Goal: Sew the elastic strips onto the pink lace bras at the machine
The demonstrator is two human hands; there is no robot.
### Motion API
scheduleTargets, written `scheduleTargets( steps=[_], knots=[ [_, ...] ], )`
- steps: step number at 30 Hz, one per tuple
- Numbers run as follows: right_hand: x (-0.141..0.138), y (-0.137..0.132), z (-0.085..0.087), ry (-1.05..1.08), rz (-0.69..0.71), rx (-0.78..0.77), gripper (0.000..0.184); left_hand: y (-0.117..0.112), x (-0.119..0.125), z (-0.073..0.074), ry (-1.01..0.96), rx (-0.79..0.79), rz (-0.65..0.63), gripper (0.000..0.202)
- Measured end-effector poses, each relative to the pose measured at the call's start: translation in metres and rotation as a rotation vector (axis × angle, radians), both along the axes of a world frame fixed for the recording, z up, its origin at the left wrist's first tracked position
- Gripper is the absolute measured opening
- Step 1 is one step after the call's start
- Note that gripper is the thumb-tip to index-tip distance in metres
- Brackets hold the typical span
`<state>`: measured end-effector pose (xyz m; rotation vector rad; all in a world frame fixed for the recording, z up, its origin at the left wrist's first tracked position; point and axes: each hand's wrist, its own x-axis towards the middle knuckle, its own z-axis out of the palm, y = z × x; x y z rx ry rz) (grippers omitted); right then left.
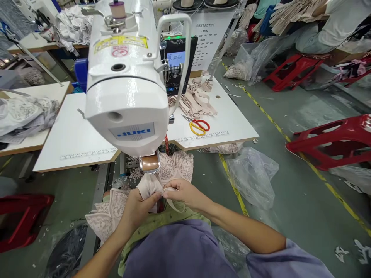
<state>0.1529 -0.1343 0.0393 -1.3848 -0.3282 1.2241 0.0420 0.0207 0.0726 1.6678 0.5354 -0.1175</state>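
Both my hands meet just below the head of a white JUKI sewing machine (127,88). My left hand (136,208) is closed, pinching a pale beige lace garment (174,166) near its seam. My right hand (182,193) is also closed, gripping the same garment's beige strap or edge right beside the left fingers. The lace piece drapes from under the machine's copper-coloured arm end (150,163) down over my lap to the left. The needle area is hidden behind the machine head.
A white sewing table (72,139) holds red-and-yellow scissors (198,125), a heap of beige straps (193,102) and a control panel (176,65). Red plastic stools (333,141) lie on the floor at right, with a clear plastic bag (252,173). Another person sits far right.
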Motion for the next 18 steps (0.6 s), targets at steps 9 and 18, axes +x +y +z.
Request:
scheduleTargets(
  steps=[9, 18],
  knots=[
    [-0.003, 0.001, 0.006, -0.199, -0.050, -0.025, 0.022, -0.002, 0.005, -0.007, 0.031, -0.145, 0.112, 0.031],
    [0.029, 0.005, 0.038, -0.220, 0.077, 0.014, 0.018, 0.010, -0.025, -0.010, -0.152, -0.074, 0.157, 0.059]
  ],
)
